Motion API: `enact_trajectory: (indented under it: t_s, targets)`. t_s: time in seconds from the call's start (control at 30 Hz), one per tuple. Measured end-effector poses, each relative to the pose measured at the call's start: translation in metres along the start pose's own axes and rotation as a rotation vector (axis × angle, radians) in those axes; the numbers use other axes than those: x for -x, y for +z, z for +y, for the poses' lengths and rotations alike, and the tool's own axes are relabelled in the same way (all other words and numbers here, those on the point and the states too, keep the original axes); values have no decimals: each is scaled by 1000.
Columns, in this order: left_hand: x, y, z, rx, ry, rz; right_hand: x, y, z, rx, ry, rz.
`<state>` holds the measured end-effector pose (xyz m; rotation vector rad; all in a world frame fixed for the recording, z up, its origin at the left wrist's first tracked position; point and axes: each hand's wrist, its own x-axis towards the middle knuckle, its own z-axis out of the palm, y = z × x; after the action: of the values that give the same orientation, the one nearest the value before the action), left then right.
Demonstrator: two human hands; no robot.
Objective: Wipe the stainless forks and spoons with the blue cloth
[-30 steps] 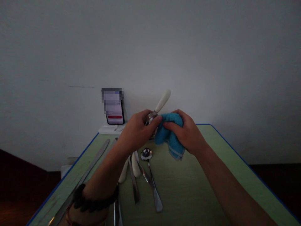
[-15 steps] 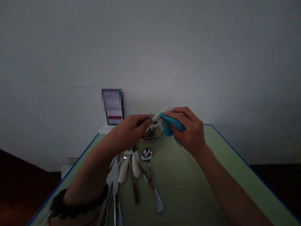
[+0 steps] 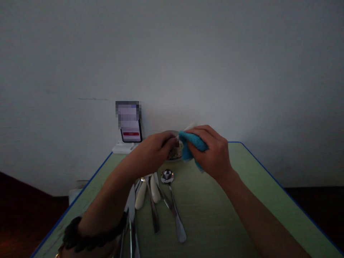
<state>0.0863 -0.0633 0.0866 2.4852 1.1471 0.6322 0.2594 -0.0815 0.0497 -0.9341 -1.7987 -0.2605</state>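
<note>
I see a plain grey wall (image 3: 172, 64), thin dark scratch (image 3: 92, 99) at left — pale green counter (image 3: 215, 215) with blue edging (image 3: 284, 187) in front. Dark floor (image 3: 24, 215) either side, reddish at left — light's dim.

The left hand (image 3: 156, 148) grips a white-handled utensil (image 3: 190, 126); from its three o'clock side, the right hand (image 3: 215, 152) holds a blue cloth (image 3: 196, 140) against it. From the hands, a soup spoon (image 3: 176, 215) lies at six o'clock, two ivory-coloured handles (image 3: 141, 196) at seven, a propped smartphone (image 3: 131, 126) at ten
</note>
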Motion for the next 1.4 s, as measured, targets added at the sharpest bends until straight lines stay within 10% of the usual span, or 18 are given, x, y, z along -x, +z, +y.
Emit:
enact_trajectory:
  t_s: [1.0, 1.2, 1.4]
  targets:
    - [1, 3, 4, 340, -67, -82, -11, -23, 4, 151, 45, 79]
    - [3, -6, 6, 356, -64, -187, -12, -19, -9, 53, -9, -92]
    - [6, -6, 1, 293, -61, -175, -12, -30, 5, 249, 94, 93]
